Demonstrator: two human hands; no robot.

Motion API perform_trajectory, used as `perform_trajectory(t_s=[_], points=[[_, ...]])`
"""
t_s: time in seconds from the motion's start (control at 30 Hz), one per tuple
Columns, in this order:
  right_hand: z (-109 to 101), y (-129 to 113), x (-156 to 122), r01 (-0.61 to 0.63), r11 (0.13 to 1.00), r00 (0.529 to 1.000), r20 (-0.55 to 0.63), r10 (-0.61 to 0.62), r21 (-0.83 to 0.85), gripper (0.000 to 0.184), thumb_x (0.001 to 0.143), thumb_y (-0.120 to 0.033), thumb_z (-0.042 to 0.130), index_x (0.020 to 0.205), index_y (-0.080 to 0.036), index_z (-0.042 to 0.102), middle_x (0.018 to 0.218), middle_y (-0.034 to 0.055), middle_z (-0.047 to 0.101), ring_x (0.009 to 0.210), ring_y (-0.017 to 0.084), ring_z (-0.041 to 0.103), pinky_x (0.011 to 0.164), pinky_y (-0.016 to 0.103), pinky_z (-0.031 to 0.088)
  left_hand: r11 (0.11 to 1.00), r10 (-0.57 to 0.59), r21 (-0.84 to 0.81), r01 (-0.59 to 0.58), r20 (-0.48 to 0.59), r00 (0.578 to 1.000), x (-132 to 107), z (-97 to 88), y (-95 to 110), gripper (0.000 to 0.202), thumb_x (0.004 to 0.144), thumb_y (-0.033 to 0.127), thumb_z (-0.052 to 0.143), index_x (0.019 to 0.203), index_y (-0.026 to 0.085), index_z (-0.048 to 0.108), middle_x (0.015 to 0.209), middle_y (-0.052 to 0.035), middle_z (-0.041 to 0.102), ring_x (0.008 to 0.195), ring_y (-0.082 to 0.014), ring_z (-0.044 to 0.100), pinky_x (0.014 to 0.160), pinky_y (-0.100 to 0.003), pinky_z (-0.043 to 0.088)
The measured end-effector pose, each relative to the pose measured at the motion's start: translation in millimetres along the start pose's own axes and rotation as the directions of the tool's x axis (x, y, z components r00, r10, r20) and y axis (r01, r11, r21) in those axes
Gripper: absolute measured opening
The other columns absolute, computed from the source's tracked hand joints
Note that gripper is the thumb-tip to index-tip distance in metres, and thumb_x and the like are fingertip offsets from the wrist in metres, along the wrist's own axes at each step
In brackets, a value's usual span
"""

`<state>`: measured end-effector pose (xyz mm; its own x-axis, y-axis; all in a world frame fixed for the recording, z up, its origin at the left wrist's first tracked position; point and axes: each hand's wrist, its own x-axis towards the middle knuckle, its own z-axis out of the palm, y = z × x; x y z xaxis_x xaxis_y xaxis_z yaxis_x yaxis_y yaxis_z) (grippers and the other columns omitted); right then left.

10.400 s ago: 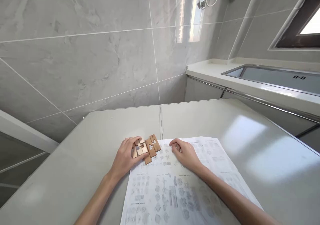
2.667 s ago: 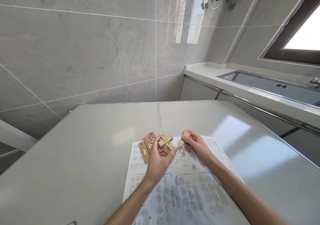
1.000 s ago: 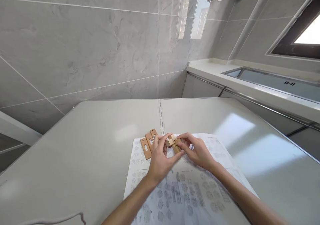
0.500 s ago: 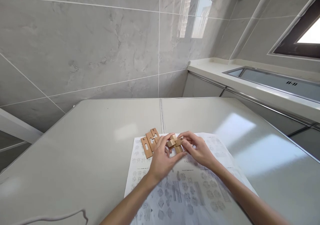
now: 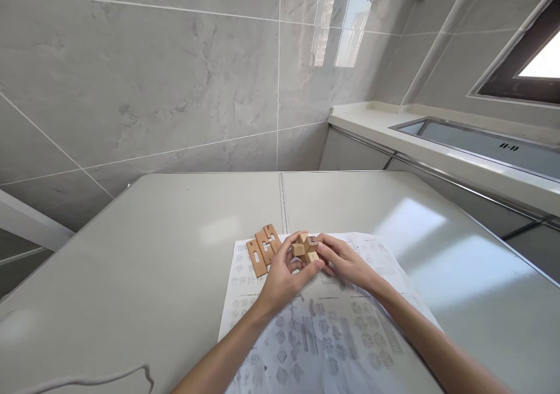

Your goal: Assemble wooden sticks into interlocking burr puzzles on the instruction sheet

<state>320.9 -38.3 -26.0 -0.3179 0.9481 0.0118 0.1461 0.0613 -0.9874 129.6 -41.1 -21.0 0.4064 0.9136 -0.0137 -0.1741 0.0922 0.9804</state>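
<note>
Both my hands meet over a printed instruction sheet (image 5: 332, 336) on a pale grey table (image 5: 153, 266). Between them is a small cluster of interlocked wooden puzzle pieces (image 5: 305, 247), held just above the paper. My left hand (image 5: 282, 277) pinches the cluster from the left with thumb and curled fingers. My right hand (image 5: 345, 261) grips it from the right with its fingertips. Flat slotted wooden pieces (image 5: 262, 251) lie side by side at the sheet's top left corner, just left of my left hand.
A grey tiled wall rises behind the table. A white counter with a steel sink (image 5: 481, 140) runs along the right, under a dark-framed window (image 5: 525, 67). A thin pale cable (image 5: 87, 379) lies at the table's near left.
Over ten seconds my hands lifted pieces off the flat row and joined them into a cluster. In the last half second the cluster turned a little between my fingers; the flat pieces stayed put.
</note>
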Motion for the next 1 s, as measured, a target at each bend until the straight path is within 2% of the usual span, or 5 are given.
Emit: perform_trajectory(t_s=[0.13, 0.43, 0.6, 0.8, 1.0], points=[[-1, -1, 1, -0.032, 0.993, 0.999, 0.026, 0.029, 0.117, 0.049, 0.099, -0.064, 0.055, 0.074, -0.023, 0.044, 0.058, -0.0062, 0.044, 0.052, 0.012, 0.038, 0.053, 0.027, 0.034, 0.999, 0.003, 0.038, -0.005, 0.060, 0.998, -2, -1.0, 2, 0.068, 0.085, 0.043, 0.083, 0.144, 0.026, 0.054, 0.144, -0.0136, 0.061, 0.125, -0.0284, 0.064, 0.101, -0.038, 0.054], [-4, 0, 3, -0.130, 0.957, 0.989, 0.098, 0.108, 0.260, 0.047, 0.095, -0.063, 0.061, 0.073, -0.023, 0.045, 0.054, -0.0098, 0.030, 0.048, 0.009, 0.021, 0.047, 0.025, 0.021, 0.988, 0.038, 0.144, -0.051, 0.091, 0.995, -5, -0.1, 6, 0.067, 0.088, 0.041, 0.078, 0.149, 0.032, 0.053, 0.130, -0.0100, 0.066, 0.107, -0.0237, 0.067, 0.093, -0.037, 0.055], [-9, 3, 4, -0.139, 0.938, 0.985, 0.145, 0.097, 0.316, 0.045, 0.096, -0.061, 0.060, 0.076, -0.022, 0.050, 0.052, -0.0096, 0.036, 0.045, 0.009, 0.025, 0.049, 0.026, 0.026, 0.988, 0.048, 0.143, -0.056, 0.057, 0.997, -2, -1.0, -1, 0.073, 0.089, 0.041, 0.078, 0.154, 0.034, 0.048, 0.143, -0.0119, 0.059, 0.113, -0.0239, 0.064, 0.093, -0.037, 0.054], [-19, 2, 5, -0.105, 0.867, 0.993, 0.009, 0.115, 0.487, 0.041, 0.098, -0.055, 0.056, 0.074, -0.022, 0.052, 0.057, -0.0060, 0.038, 0.045, 0.010, 0.027, 0.049, 0.029, 0.031, 0.995, 0.039, 0.097, -0.034, -0.049, 0.998, 2, -2.7, -6, 0.063, 0.091, 0.043, 0.075, 0.147, 0.029, 0.050, 0.146, -0.0137, 0.055, 0.105, -0.0193, 0.065, 0.083, -0.033, 0.056], [-30, 4, 10, 0.004, 0.778, 0.974, -0.180, 0.140, 0.629, 0.025, 0.099, -0.047, 0.058, 0.091, -0.024, 0.057, 0.069, -0.0057, 0.031, 0.049, 0.012, 0.019, 0.043, 0.026, 0.034, 0.983, 0.020, 0.182, -0.005, -0.081, 0.997, 4, -0.3, -2, 0.037, 0.097, 0.054, 0.061, 0.109, 0.020, 0.070, 0.104, -0.0080, 0.069, 0.077, -0.0141, 0.059, 0.070, -0.028, 0.050]])
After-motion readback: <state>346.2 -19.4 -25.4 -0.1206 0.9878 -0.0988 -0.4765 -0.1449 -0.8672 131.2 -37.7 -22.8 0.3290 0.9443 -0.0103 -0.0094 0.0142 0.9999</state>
